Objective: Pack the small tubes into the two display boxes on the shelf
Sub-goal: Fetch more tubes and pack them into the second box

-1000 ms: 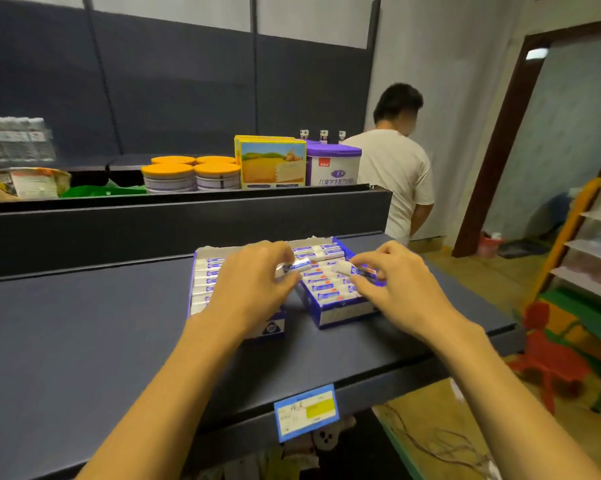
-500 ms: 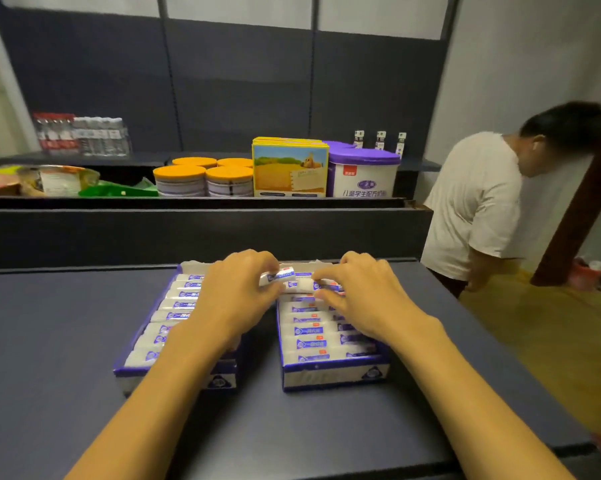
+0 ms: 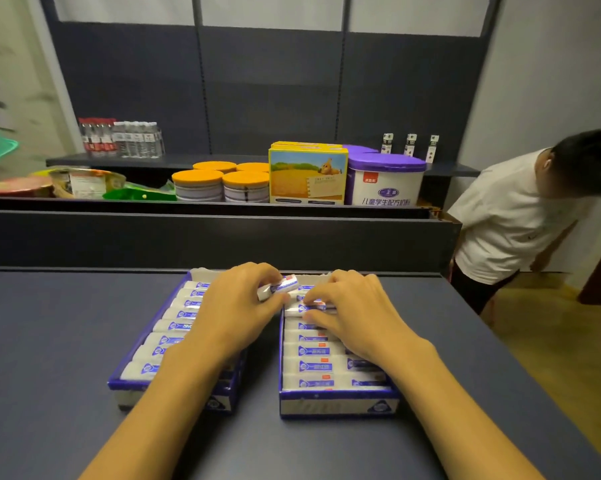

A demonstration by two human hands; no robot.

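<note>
while both forearms reach over the dark shelf [image 3: 49,358], the 2 display boxes sit side by side on it, apart by a narrow gap. the left box [image 3: 174,393] holds a column of white-and-blue small tubes lying crosswise; its right half is hidden under the left forearm. the right box [image 3: 333,405] holds a similar column of tubes [image 3: 313,367], filled from the near wall toward the far end.

the left hand [image 3: 236,313] is above the far part of the left box. its fingers and thumb pinch 1 loose tube [image 3: 280,288], which is tilted and raised over the gap between the boxes, near the far end.

the right hand [image 3: 351,313] is over the far half of the right box. its thumb and curled fingers grasp 1 tube [image 3: 304,308] lying in the row at that point.

on the upper shelf behind stand 4 orange-lidded tins [image 3: 219,183], a yellow carton [image 3: 307,174] and a purple-lidded tub [image 3: 385,181]. packs of bottles [image 3: 122,138] stand further back. a second person in a white shirt [image 3: 507,216] bends at the right.
</note>
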